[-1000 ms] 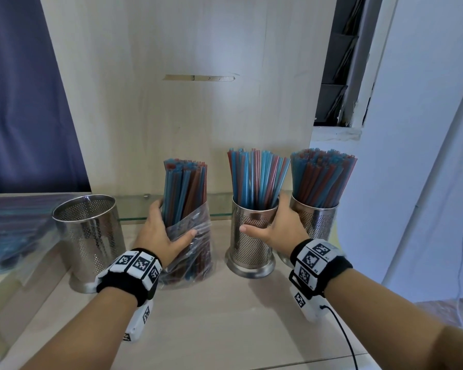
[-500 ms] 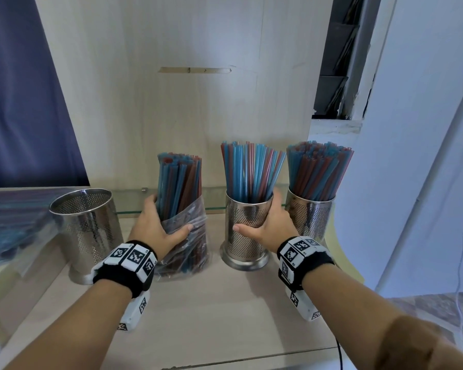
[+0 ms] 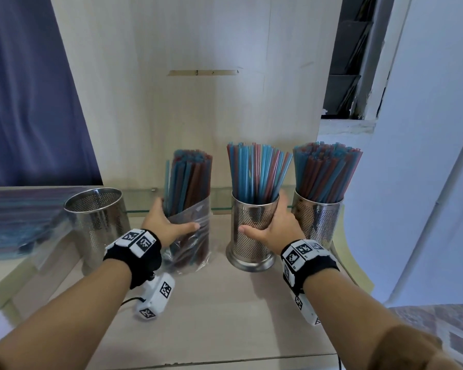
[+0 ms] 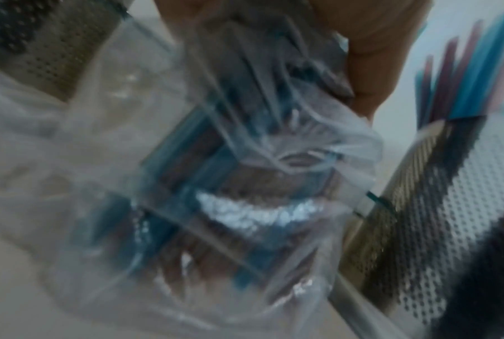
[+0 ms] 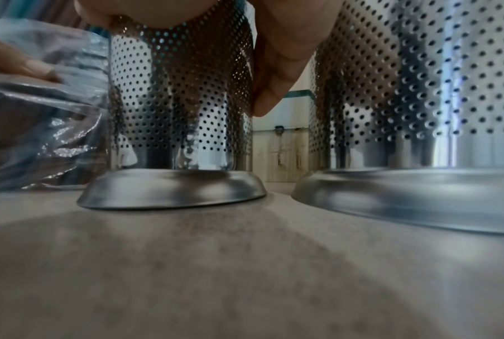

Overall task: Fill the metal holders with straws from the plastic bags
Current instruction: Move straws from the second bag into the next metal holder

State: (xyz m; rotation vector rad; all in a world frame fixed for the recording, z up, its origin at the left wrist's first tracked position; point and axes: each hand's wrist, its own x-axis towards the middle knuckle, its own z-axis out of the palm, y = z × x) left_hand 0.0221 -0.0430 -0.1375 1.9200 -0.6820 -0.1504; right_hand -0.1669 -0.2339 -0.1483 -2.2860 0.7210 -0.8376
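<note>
My left hand [image 3: 166,225] grips a clear plastic bag [image 3: 191,236] that stands upright, with blue and red straws [image 3: 189,180] sticking out of its top. From the left wrist the bag [image 4: 215,206] fills the picture, blurred. My right hand [image 3: 271,227] holds the middle perforated metal holder [image 3: 251,236], which is full of straws [image 3: 258,172]; its base [image 5: 172,190] sits on the tabletop. A second full holder [image 3: 318,220] stands just to its right, also seen as holder [image 5: 418,114]. An empty holder [image 3: 98,220] stands left of the bag.
A flat stack of bagged straws [image 3: 19,222] lies on a raised ledge at the far left. A wooden panel [image 3: 198,102] rises behind the holders, with a glass strip [image 3: 219,206] at its foot. The wooden tabletop [image 3: 211,316] reaches toward me; a white wall [image 3: 425,182] is at right.
The bag in my left hand now stands a little more upright and closer to the middle holder. My right hand stays on the middle holder. The head view has shifted slightly.
</note>
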